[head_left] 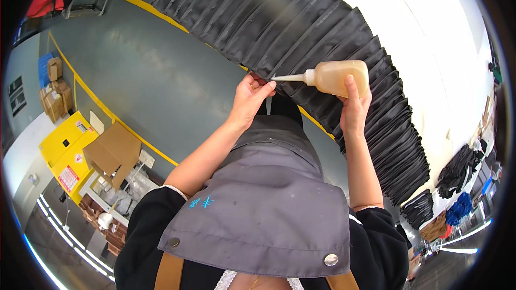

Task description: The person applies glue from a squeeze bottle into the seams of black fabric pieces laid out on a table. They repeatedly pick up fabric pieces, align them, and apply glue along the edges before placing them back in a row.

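Note:
A translucent squeeze bottle [333,77] with amber-tinted contents and a long white nozzle lies tilted on its side in my right hand [355,108], fingers and thumb wrapped round its body. Its tip points left and meets the edge of a black fabric piece just by my left thumb. My left hand [253,96] pinches that edge between thumb and fingers; a ring shows on one finger. Many black pleated fabric pieces [344,37] lie overlapped in a long curved row, hanging over the near edge of the work surface.
Beyond the fabric spreads a white work surface [419,48]. Grey floor [145,70] with yellow lines stretches to the left. A yellow cabinet [67,147], an open cardboard box [113,153] and stacked cartons [55,96] stand there. Black bundles [459,169] and a blue bundle [459,208] lie at right.

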The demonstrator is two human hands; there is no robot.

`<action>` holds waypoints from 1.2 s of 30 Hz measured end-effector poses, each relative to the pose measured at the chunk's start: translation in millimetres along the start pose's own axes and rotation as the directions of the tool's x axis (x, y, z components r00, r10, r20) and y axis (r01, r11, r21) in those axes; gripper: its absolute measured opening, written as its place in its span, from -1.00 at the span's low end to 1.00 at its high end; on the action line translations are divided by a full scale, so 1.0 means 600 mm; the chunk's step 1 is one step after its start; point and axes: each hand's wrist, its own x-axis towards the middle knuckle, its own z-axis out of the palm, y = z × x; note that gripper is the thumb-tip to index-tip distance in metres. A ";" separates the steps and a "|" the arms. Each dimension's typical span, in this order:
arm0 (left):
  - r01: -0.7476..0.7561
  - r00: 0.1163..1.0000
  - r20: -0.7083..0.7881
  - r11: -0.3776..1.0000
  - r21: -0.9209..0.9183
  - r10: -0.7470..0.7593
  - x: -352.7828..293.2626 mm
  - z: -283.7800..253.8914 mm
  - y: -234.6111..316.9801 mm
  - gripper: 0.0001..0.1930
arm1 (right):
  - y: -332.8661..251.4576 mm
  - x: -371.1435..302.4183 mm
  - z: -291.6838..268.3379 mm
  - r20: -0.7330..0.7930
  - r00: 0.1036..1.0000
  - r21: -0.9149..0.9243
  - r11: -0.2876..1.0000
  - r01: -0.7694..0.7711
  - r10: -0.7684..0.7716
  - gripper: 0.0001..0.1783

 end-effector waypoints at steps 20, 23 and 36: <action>0.055 0.998 0.038 0.995 0.079 -0.058 -0.008 0.033 -0.011 -0.60 | -0.101 0.153 -0.099 -0.388 0.862 0.035 0.929 0.368 -0.327 -0.43; 0.044 0.998 0.032 0.996 0.077 -0.047 -0.007 0.030 -0.016 -0.62 | -0.101 0.157 -0.093 -0.379 0.865 0.016 0.933 0.361 -0.328 -0.45; 0.059 0.998 0.001 0.995 0.086 -0.059 -0.005 0.031 -0.018 -0.65 | -0.089 0.122 -0.083 -0.319 0.908 -0.028 0.960 0.278 -0.272 -0.46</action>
